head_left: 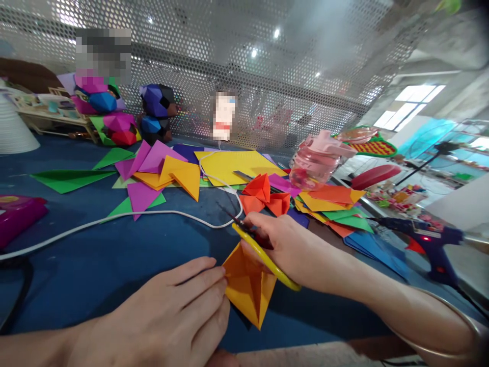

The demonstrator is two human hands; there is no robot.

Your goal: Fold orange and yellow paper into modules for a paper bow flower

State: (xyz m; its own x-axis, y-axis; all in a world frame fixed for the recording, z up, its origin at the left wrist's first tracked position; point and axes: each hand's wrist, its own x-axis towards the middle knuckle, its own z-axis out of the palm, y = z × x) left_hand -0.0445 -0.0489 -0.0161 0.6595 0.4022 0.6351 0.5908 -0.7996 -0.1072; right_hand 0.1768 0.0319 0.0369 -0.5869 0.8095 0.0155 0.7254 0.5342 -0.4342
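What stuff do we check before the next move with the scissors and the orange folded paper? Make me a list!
1. Scissors held in the right hand: ok.
2. Scissors pointing away from the left hand: ok.
3. Left hand touching the orange folded paper: ok, fingertips are at its edge.
4. White cord well clear of the scissors: not ok, it runs right by their pointed end.
5. Glue gun cool: cannot tell, but its red light is glowing.
6. Pink bottle standing up: ok.
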